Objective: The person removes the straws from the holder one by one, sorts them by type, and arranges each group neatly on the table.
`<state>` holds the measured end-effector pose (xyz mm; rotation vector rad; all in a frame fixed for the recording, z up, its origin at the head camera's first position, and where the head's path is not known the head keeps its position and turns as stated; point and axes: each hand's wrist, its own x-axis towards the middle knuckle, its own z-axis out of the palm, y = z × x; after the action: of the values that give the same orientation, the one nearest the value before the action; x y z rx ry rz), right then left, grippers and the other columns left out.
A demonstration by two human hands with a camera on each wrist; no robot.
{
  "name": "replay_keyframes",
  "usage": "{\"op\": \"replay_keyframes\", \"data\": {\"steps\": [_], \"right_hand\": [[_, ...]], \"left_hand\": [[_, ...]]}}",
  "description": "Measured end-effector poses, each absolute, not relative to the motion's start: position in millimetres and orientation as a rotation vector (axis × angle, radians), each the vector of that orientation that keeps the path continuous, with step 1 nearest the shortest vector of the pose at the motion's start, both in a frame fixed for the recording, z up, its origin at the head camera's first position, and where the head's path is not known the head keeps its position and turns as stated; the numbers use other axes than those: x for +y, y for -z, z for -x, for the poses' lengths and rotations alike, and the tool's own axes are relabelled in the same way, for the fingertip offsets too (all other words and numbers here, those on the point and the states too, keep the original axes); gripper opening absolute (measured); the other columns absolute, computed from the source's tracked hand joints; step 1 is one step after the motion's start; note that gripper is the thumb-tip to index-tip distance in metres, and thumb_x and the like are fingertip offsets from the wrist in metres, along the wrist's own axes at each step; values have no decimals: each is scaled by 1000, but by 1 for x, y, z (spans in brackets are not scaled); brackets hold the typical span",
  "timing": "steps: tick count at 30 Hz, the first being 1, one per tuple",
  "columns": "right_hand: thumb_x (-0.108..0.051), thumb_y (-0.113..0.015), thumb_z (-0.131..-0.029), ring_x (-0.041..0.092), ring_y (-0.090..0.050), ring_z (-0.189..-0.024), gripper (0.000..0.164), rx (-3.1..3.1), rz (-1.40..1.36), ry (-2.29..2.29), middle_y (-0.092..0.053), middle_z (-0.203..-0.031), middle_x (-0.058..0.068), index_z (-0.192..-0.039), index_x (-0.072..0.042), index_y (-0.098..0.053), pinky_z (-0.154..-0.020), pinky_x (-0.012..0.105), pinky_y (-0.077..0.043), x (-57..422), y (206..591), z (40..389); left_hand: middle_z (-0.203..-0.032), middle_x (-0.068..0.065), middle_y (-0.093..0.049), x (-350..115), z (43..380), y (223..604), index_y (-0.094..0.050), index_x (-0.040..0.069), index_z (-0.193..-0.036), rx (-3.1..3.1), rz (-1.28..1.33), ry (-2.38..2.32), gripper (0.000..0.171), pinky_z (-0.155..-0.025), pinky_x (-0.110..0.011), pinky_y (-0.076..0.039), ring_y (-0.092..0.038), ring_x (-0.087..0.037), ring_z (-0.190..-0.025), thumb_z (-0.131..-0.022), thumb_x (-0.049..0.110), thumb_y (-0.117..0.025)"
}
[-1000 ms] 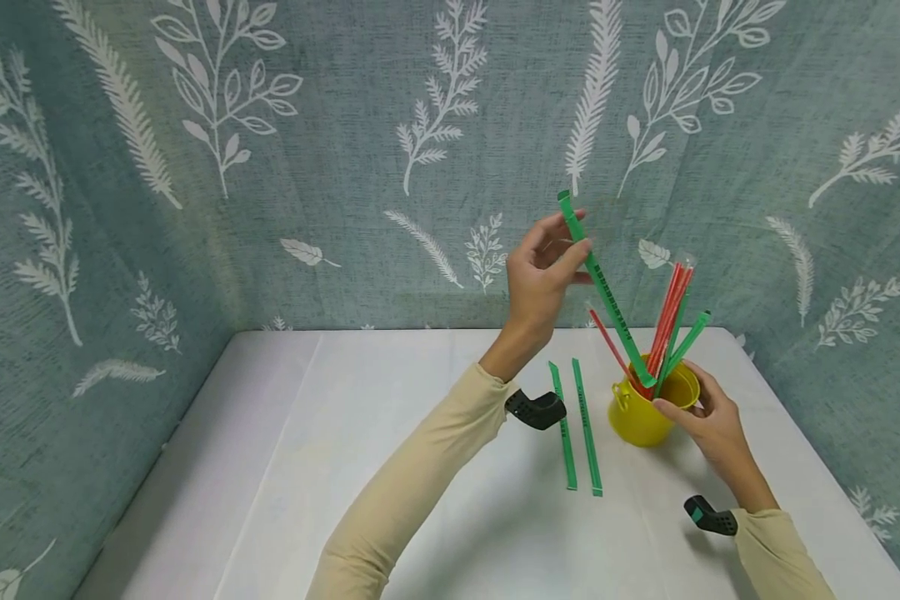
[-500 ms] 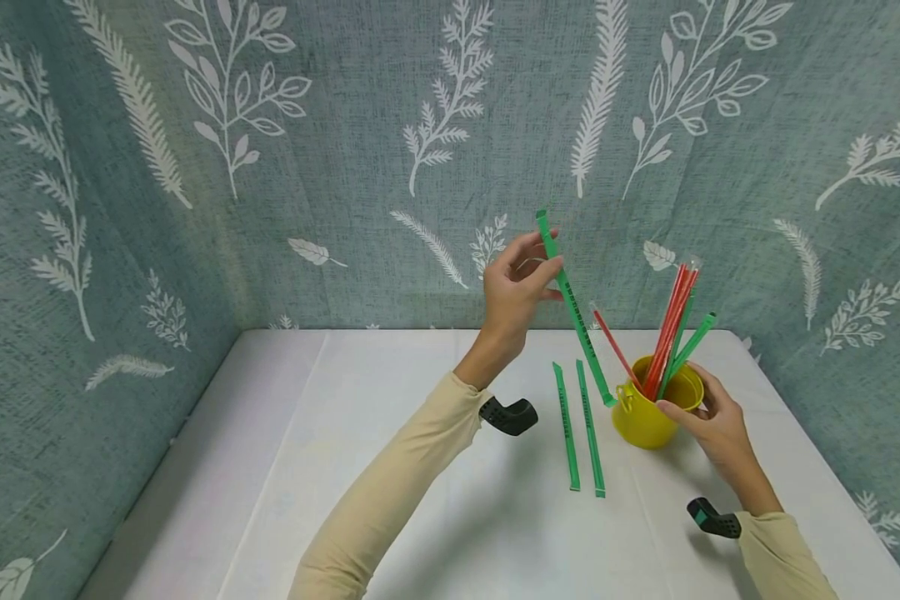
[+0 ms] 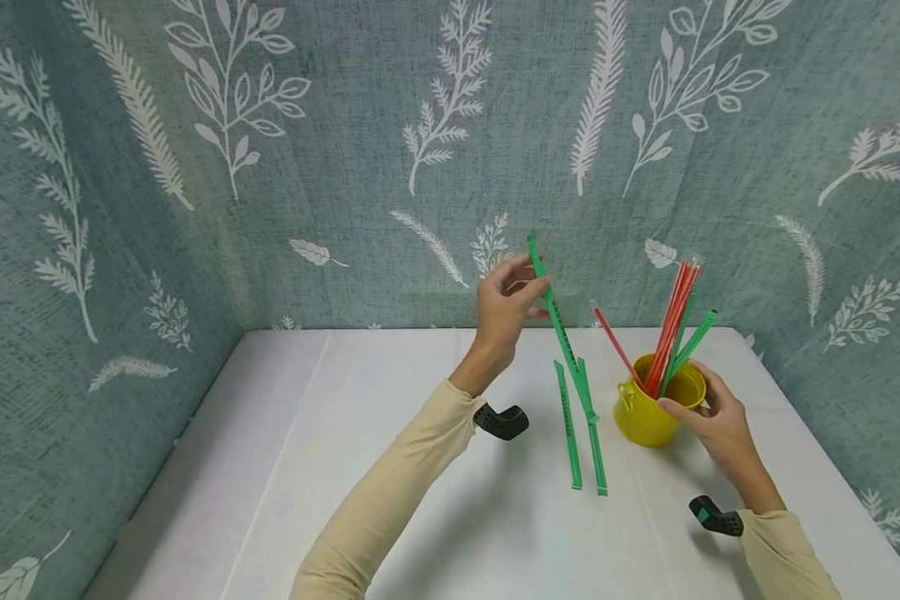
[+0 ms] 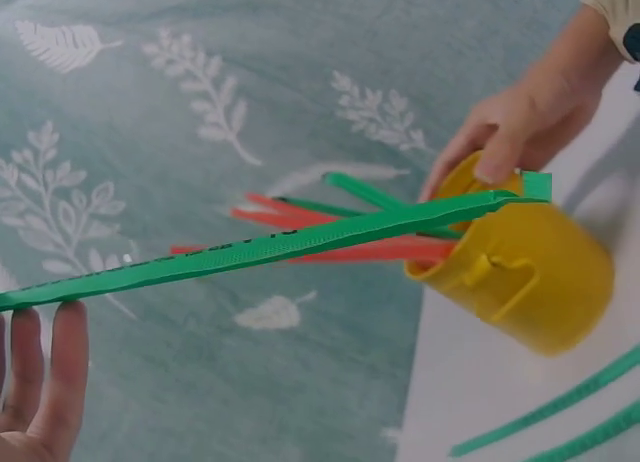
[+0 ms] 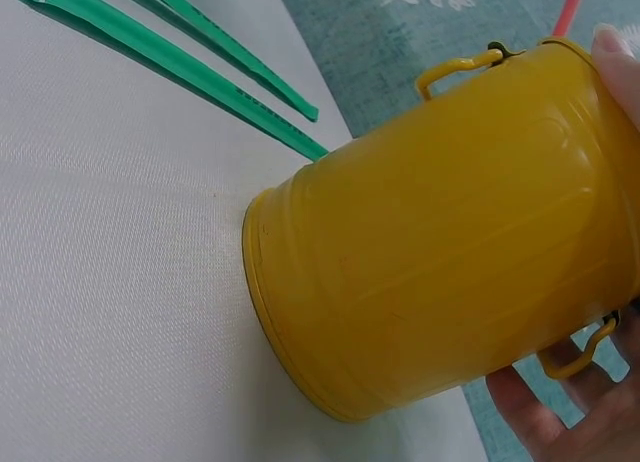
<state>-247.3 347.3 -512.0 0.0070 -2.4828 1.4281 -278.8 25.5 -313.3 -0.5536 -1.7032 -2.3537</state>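
One green packet (image 4: 350,232) pinched near its upper end between thumb and left fingers (image 4: 68,357), with almost no gap, and slanting down to the right of them. Probably very light, a little stiff but easy to crease; best to take gently, near one end. Yellow bucket (image 3: 645,423), further right, held at rim by curled right fingers (image 5: 525,414): likely smooth, rather slippery. Below left fingers, two spare packets (image 3: 569,433) on desk (image 3: 345,417).

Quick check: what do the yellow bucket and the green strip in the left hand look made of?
Yellow bucket: probably painted metal, slightly glossy, with a rimmed base and bent-rod handles.
Green strip: paper or thin plastic sleeve, can't tell which; fairly matte, flattened at the tip, dark lettering.
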Motion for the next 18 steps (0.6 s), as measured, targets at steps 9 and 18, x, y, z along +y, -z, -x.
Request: {"op": "replay_keyframes", "data": {"steps": [9,18], "right_hand": [[-36,-64,-79,11,-39,-111,69,-2467,-16,-1450,-37,-133,-7,-136,-38,-25,-75,2,-36,348,510,246],[-33,-64,-79,9,-39,-112,69,-2453,-47,-1473,-37,-133,-6,-136,-37,-25,-77,2,-37,347,507,244]], "left_hand": [[-95,-9,-54,24,286,336,-53,2,-116,-1784,427,2418,36,-58,-42,-53,-57,-15,-73,-81,7,-60],[-95,-9,-55,21,296,359,-58,9,-111,-1879,300,2447,30,-61,-45,-52,-59,-17,-71,-81,8,-61]]}}
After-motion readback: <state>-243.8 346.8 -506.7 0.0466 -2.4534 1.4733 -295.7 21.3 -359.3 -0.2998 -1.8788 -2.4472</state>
